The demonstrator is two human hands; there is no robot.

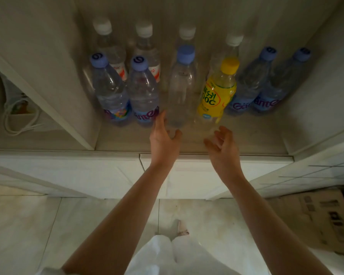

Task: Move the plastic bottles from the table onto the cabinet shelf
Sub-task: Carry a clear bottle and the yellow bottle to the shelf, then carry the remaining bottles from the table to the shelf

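Several plastic bottles stand upright on the cabinet shelf (246,133). A clear bottle with a blue cap (180,88) stands at the front middle, and a yellow-capped, yellow-labelled bottle (216,92) is right beside it. My left hand (164,137) sits at the clear bottle's base with relaxed fingers; whether it touches the bottle I cannot tell. Just below the yellow bottle's base hovers my right hand (222,144), its fingers loosely spread and holding nothing. Blue-capped labelled bottles (111,90) flank both sides, and white-capped bottles (144,42) stand behind.
A vertical cabinet panel (54,80) walls the shelf on the left, with a white drawstring bag (18,112) in the compartment beyond it. White cabinet doors (107,173) lie below the shelf. A cardboard box (322,217) sits on the tiled floor at the right.
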